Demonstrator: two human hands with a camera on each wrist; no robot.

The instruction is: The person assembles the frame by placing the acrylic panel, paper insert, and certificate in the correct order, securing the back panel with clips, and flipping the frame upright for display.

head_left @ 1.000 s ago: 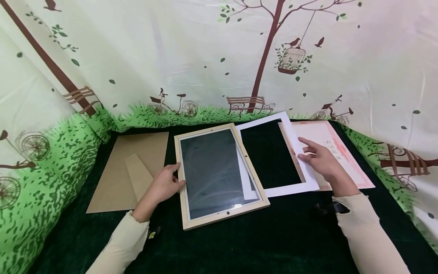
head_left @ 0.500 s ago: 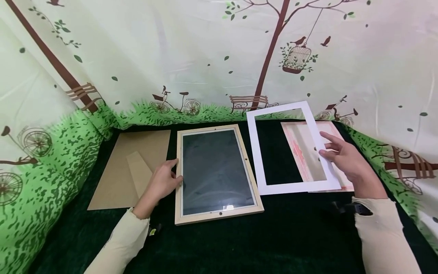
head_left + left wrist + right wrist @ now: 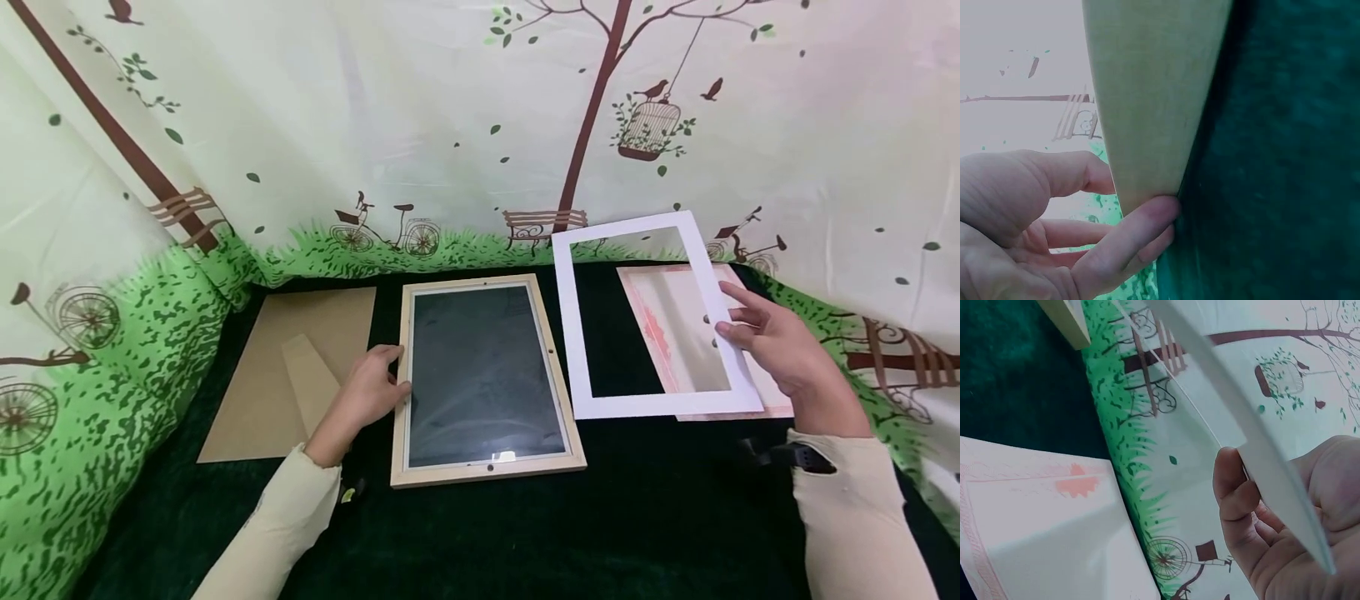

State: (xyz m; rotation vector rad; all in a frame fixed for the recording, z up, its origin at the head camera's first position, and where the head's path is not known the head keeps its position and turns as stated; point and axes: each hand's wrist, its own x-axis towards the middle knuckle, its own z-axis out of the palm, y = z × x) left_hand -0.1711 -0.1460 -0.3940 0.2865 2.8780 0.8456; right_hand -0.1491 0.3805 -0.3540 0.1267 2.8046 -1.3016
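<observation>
In the head view, a light wooden picture frame (image 3: pixel 491 472) with a dark, reflective pane lies on the dark green cloth (image 3: pixel 480 550). My left hand (image 3: pixel 369 390) grips the frame's left side, its thumb and fingers at the edge; the left wrist view has its fingers (image 3: pixel 1147 225) close on the wooden side face (image 3: pixel 1154 94). My right hand (image 3: pixel 780 337) pinches the right border of a white picture mat (image 3: pixel 671 404), which is raised and tilted over a pink-bordered certificate (image 3: pixel 776 392). In the right wrist view, the mat (image 3: pixel 1241 412) is between thumb and fingers.
To the left lies a brown backing board (image 3: pixel 247 400) with a stand flap (image 3: pixel 311 375), partly behind the left hand. A printed curtain (image 3: pixel 420 108) with trees, benches and bicycles hangs behind and at both sides of the cloth.
My right hand has moved right and up with the mat, taking it off the frame and lifting it. The frame, with the left hand at its edge, has turned slightly straighter.
</observation>
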